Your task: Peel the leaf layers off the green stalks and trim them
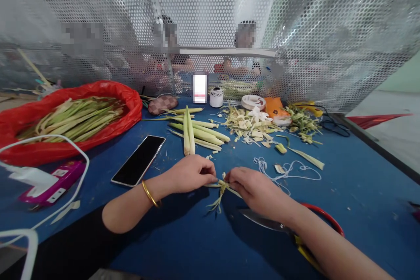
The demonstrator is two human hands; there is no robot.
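Both forearms [334,238] angle inward from the lower corners, the right above scissors [262,220]; knuckles up, left hand [193,174] and right hand [255,187] pinch opposite sides of a knotted leaf-strip bundle [223,187] between them, low over the blue tabletop [197,245].

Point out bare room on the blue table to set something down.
Free: the right side of the blue table, between white string, scissors and dark edge; also the near middle, between left forearm and scissors. Crowded: the back, with leaf scraps and green stalks; the left, with red bag and flat phone.
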